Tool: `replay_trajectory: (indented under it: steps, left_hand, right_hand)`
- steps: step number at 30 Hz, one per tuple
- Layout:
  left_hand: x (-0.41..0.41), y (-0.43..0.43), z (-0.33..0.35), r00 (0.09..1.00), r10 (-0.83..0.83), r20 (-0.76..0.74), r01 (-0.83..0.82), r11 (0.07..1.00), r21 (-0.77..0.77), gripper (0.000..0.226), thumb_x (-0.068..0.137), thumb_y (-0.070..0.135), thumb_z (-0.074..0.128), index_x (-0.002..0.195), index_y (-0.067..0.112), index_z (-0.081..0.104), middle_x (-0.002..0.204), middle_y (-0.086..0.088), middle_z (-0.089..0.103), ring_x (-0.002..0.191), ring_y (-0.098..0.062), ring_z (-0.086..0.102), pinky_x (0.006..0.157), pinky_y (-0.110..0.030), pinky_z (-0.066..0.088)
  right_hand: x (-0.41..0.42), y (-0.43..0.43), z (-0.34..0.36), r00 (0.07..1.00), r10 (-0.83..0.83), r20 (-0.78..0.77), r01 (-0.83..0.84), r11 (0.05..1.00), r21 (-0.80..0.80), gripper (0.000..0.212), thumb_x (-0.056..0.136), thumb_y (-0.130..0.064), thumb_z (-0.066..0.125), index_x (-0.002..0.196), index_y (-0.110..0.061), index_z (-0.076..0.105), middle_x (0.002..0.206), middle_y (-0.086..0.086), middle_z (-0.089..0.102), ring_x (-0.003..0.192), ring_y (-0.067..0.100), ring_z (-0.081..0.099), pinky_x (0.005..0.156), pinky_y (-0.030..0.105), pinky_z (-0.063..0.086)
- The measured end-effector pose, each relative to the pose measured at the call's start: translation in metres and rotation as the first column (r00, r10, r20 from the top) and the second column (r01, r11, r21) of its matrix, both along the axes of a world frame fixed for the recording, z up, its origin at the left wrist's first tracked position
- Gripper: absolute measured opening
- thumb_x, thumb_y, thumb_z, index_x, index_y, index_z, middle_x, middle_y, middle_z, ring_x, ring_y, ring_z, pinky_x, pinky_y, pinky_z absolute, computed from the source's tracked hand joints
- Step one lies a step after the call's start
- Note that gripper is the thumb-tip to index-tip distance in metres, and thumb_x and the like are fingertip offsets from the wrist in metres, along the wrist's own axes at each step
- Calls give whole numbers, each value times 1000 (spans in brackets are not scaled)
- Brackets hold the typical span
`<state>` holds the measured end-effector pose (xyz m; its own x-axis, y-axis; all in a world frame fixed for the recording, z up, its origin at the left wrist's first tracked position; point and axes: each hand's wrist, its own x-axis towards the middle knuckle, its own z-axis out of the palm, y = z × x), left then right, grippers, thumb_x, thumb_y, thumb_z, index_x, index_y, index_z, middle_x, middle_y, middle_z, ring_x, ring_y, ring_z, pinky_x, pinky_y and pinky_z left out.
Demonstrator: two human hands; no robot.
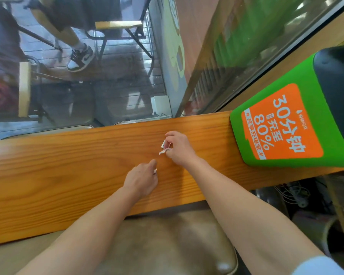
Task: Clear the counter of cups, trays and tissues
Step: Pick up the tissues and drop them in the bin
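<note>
While the right hand (179,148) pinches crumpled white tissue (163,148), the left hand (142,178) grips another scrap (155,171) over the grained wooden counter (68,167).

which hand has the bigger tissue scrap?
The right hand: its white tissue scrap sticks out visibly from the fingers. The left hand shows only a tiny white bit at its fingertips.

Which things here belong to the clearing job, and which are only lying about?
For the job:
- white tissue scrap pinched in right hand
- small white scrap in left hand
- wooden counter

Lying about:
- green charging station
- brown stool seat
</note>
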<state>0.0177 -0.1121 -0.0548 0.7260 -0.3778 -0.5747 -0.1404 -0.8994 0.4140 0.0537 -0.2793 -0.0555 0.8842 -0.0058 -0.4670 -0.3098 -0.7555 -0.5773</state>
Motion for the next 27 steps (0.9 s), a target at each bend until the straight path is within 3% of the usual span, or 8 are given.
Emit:
replay_trajectory:
  steps: [4, 6, 10, 14, 17, 21, 24, 27]
  left_hand:
    - [5, 15, 1, 998, 50, -32, -51, 999, -6, 15, 97, 19, 40, 101, 19, 54, 88, -6, 65, 75, -29, 59, 60, -35, 45]
    - [9, 17, 2, 992, 98, -78, -100, 995, -18, 25, 96, 17, 38, 84, 14, 61, 86, -8, 66, 78, -31, 59, 65, -36, 47]
    - [9, 10, 9, 970, 212, -115, -219, 975, -48, 38, 92, 20, 40, 55, 11, 43, 61, -8, 55, 59, -29, 47, 53, -35, 34]
    - [0, -17, 24, 998, 59, -29, -59, 998, 3, 46, 91, 30, 39, 50, 10, 39, 53, -6, 44, 62, -35, 48, 58, -35, 34]
    - [-12, -54, 33, 1000, 6, 6, -6, 1000, 15, 54, 87, 48, 28, 52, 11, 45, 62, -11, 53, 63, -33, 46, 61, -36, 34]
    - [-39, -122, 39, 983, -178, 45, 179, 984, -14, 44, 96, 31, 38, 56, 14, 38, 87, -27, 66, 81, -46, 59, 69, -42, 48]
    - [-75, -178, 39, 954, -301, -3, 301, 952, -55, 31, 99, 28, 42, 81, 5, 53, 102, -33, 65, 97, -50, 60, 77, -44, 48]
    - [-122, -228, 45, 859, -510, -42, 510, 860, 1, 20, 94, 15, 51, 107, 0, 51, 109, -28, 64, 102, -47, 62, 74, -43, 46]
  right_hand:
    - [-3, 12, -13, 991, 127, 33, -121, 983, -136, 14, 88, -2, 61, 84, -14, 68, 106, 1, 60, 103, 24, 50, 78, 31, 43]
    - [-12, 13, -15, 991, 135, 14, -131, 980, -150, 14, 89, -2, 57, 86, -12, 66, 98, 4, 55, 95, 26, 51, 75, 33, 43]
    - [-33, 4, -1, 997, -40, -72, 34, 996, -83, 18, 91, -6, 47, 82, -18, 57, 97, 5, 50, 89, 28, 53, 70, 33, 41]
    - [-62, -21, 19, 979, -92, -179, 72, 991, -116, 24, 88, -7, 41, 74, -19, 56, 99, 16, 64, 91, 36, 58, 68, 34, 44]
    - [-99, -48, 33, 968, -167, -185, 144, 981, -132, 26, 86, -16, 48, 61, -15, 43, 91, 23, 65, 86, 38, 59, 66, 34, 37]
    - [-164, -91, 45, 913, -382, -142, 367, 922, -123, 42, 87, -28, 57, 52, -13, 38, 70, 20, 56, 73, 33, 48, 64, 36, 32]
    - [-224, -133, 46, 840, -528, -127, 504, 844, -182, 48, 92, -31, 55, 51, -14, 37, 76, 23, 62, 80, 38, 57, 63, 36, 30]
    - [-287, -176, 54, 844, -527, -98, 493, 834, -247, 38, 95, -34, 55, 65, -14, 45, 91, 20, 67, 89, 37, 62, 63, 35, 32]
